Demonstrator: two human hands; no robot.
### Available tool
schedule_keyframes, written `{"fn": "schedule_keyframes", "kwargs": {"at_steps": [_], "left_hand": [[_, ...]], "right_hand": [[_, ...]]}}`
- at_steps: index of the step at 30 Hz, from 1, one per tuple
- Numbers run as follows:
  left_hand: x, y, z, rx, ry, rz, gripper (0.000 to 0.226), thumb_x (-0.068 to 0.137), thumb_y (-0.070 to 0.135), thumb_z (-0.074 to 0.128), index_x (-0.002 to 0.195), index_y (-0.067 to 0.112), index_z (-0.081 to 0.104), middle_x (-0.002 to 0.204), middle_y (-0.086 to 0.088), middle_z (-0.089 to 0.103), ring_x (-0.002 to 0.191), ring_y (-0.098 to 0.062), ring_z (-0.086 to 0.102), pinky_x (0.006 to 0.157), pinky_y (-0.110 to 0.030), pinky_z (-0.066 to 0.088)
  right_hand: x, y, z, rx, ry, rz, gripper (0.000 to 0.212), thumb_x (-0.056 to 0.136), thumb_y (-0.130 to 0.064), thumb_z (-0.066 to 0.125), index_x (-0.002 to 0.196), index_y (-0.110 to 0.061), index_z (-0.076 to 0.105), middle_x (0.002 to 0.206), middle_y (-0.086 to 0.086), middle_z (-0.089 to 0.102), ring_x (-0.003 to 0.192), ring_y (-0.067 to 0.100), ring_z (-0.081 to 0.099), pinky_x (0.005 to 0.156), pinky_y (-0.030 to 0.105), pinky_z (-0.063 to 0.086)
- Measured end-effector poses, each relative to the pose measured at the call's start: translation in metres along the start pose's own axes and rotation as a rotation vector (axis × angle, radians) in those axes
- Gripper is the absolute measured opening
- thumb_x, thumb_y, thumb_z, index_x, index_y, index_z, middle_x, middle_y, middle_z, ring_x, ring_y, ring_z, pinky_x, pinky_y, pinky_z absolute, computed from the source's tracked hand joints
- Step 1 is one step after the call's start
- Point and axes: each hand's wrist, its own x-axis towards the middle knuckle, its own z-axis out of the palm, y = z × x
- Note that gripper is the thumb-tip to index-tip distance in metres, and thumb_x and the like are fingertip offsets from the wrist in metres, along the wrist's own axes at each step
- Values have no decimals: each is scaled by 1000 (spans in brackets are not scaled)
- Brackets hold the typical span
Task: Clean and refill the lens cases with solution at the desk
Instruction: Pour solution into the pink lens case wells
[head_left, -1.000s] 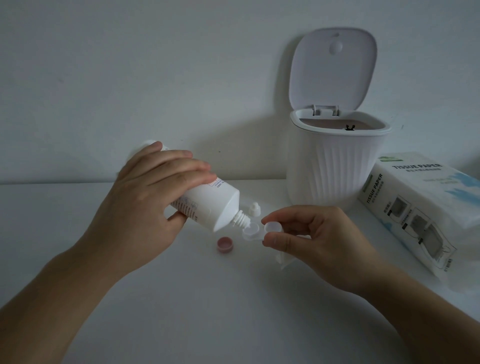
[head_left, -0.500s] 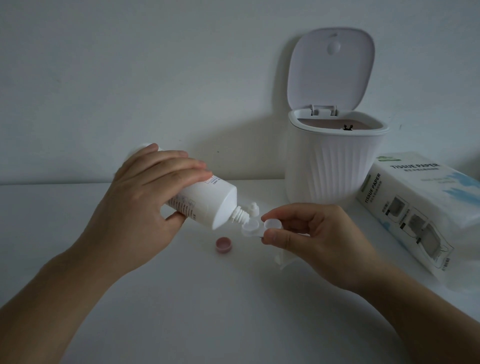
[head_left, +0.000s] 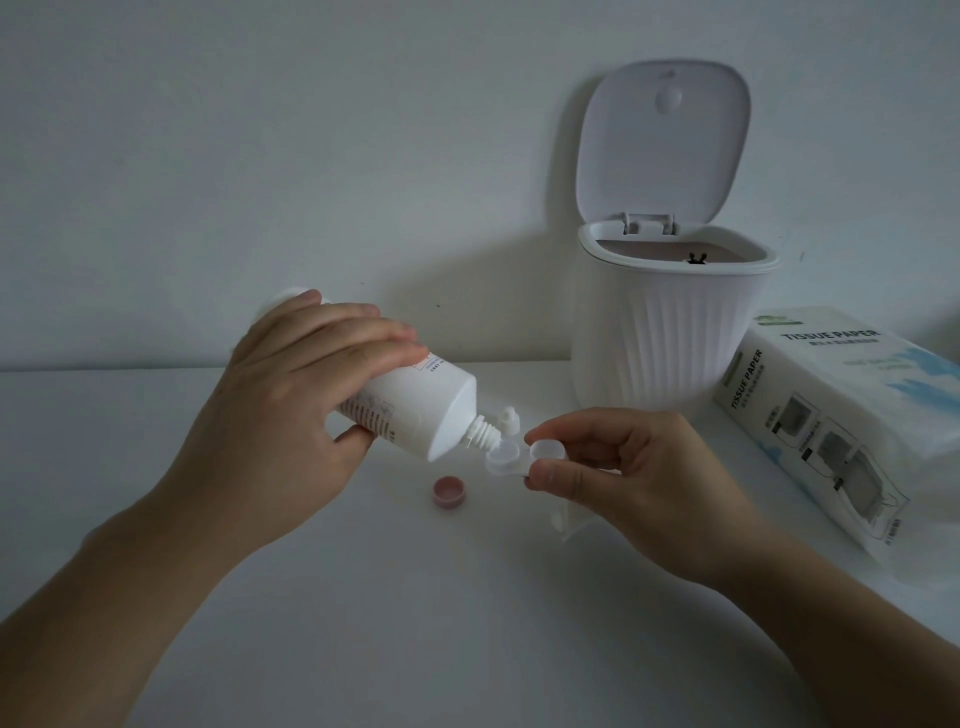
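My left hand grips a white solution bottle, tilted with its threaded nozzle pointing down and right. The nozzle tip sits right over the left well of a clear twin lens case. My right hand pinches the case at its right well between thumb and forefinger and holds it a little above the desk. A pink lens-case cap lies open side up on the desk just below the bottle. The bottle's small white cap stands behind the nozzle.
A white ribbed desk bin with its lid up stands at the back right. A tissue paper pack lies to its right. A clear plastic piece lies under my right hand. The white desk meets the wall behind.
The lens case has been raised slightly toward the bottle, and the nozzle now sits right over its left well. The bottle has kept its tilt.
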Motion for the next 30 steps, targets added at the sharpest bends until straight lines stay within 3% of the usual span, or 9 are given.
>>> {"fn": "schedule_keyframes", "kwargs": {"at_steps": [9, 16, 30], "left_hand": [[-1, 4, -1, -37, -4, -83, 55, 70, 9, 72, 125, 14, 68, 130, 4, 66, 123, -23, 60, 117, -46, 35], [0, 8, -3, -64, -2, -120, 52, 71, 13, 74, 123, 12, 69, 128, 11, 60, 123, -19, 58, 117, -44, 35], [0, 6, -1, -3, 5, -88, 52, 70, 7, 71, 122, 12, 68, 127, 0, 68, 122, -27, 60, 117, -43, 32]], "right_hand": [[1, -1, 0, 109, 26, -6, 36, 70, -50, 75, 100, -31, 77, 91, -4, 80, 91, 15, 76, 92, 51, 57], [1, 1, 0, 136, 43, -14, 33, 71, -46, 76, 100, -30, 77, 91, -2, 80, 90, 17, 77, 91, 50, 58], [1, 2, 1, 121, 41, -3, 37, 70, -48, 76, 101, -28, 78, 92, -5, 80, 91, 14, 76, 91, 50, 58]]}}
